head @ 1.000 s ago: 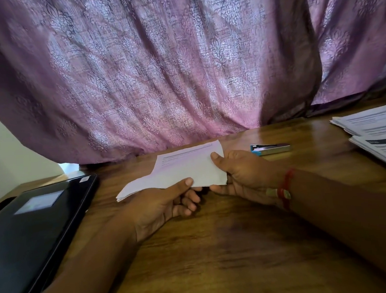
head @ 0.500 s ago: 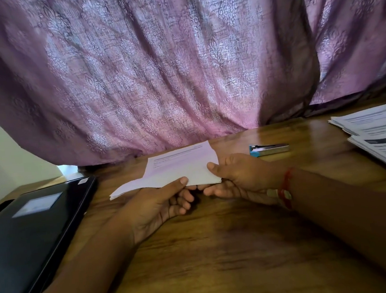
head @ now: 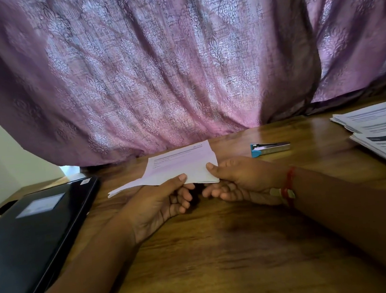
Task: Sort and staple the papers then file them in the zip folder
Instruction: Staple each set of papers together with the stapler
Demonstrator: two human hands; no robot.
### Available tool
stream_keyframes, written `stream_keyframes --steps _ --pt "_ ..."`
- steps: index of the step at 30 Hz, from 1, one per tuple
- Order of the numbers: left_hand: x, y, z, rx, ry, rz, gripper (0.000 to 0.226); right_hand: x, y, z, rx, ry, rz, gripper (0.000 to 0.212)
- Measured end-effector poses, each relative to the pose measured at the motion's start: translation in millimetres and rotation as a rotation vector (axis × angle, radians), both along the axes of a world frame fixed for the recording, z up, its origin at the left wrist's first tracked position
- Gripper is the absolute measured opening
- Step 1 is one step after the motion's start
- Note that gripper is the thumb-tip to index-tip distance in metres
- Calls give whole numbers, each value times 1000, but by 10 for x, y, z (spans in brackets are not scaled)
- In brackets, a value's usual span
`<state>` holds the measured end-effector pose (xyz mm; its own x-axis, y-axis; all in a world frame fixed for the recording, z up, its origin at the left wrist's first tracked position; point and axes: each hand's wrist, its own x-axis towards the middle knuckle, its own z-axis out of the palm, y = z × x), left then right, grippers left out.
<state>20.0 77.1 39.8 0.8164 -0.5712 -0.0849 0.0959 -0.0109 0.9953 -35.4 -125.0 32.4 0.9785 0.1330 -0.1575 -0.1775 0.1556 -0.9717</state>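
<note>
Since a second ago the papers [head: 179, 166] have slid a touch to the left across the view, the loose left corner drooping lower toward the table [head: 219, 255] — both hands have kept their hold throughout; the left hand [head: 159, 204] pinches the near edge of the bundle, thumb flat on top and fingers curled underneath; the right hand [head: 238, 179] grips the right-hand edge the same way, thumb on top near the corner, fingers tucked below; a red thread band [head: 288, 185] sits on that wrist. And the papers are up off the wood, held between the two hands just in front of the curtain [head: 169, 67], printed side up, lines of text faint at the far end. Off to the right, lying on the table and well clear of the hands, is the stapler [head: 270, 148] — silver body, blue end pointing left; farther right, at the frame's edge, two stacks of printed sheets [head: 377, 129] rest on the table, one overlapping the other. Over on the left lies the black zip folder [head: 32, 233], flat, a pale label on its cover; whether its zip is open I cannot tell.
</note>
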Motion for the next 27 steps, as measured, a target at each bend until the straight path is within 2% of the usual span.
stream_keyframes --steps 5,10,15,18,27 --pt "-7 1 4 -6 15 -7 24 10 -25 -17 -91 -34 12 29" --pt "-25 -17 13 -11 16 -13 26 29 5 -65 -73 -104 0 24" --pt "-91 -80 3 20 6 -72 38 5 52 -71 -136 -197 -25 25" --pt "-117 -96 -2 41 -17 -80 36 -5 65 -71 -203 -242 -25 29" --pt "-88 -59 14 49 -31 -26 28 -14 27 -7 -140 -90 27 33"
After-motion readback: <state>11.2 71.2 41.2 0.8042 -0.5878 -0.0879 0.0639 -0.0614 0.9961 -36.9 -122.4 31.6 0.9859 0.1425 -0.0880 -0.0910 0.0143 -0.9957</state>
